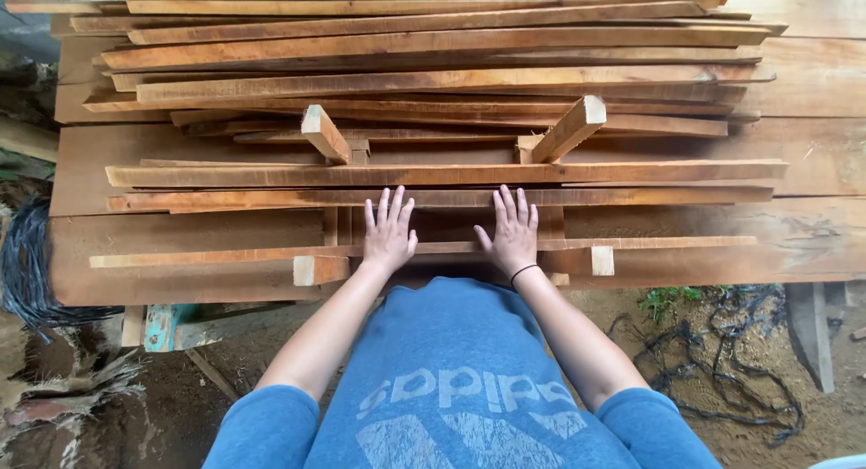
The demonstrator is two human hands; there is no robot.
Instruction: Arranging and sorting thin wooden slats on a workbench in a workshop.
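Note:
My left hand lies flat, fingers spread, on a long thin wooden slat at the near edge of a stack. My right hand, a dark band on its wrist, rests flat on the same slat a little to the right. Just beyond my fingertips lies another long slat, with a further one above it. Two short wooden blocks stick up at angles from the stack. Neither hand grips anything.
Many long reddish planks are piled at the back on wide boards. A block end juts out below my left hand. Dirt ground with dark tangled cord lies at the right, and a dark coil at the left.

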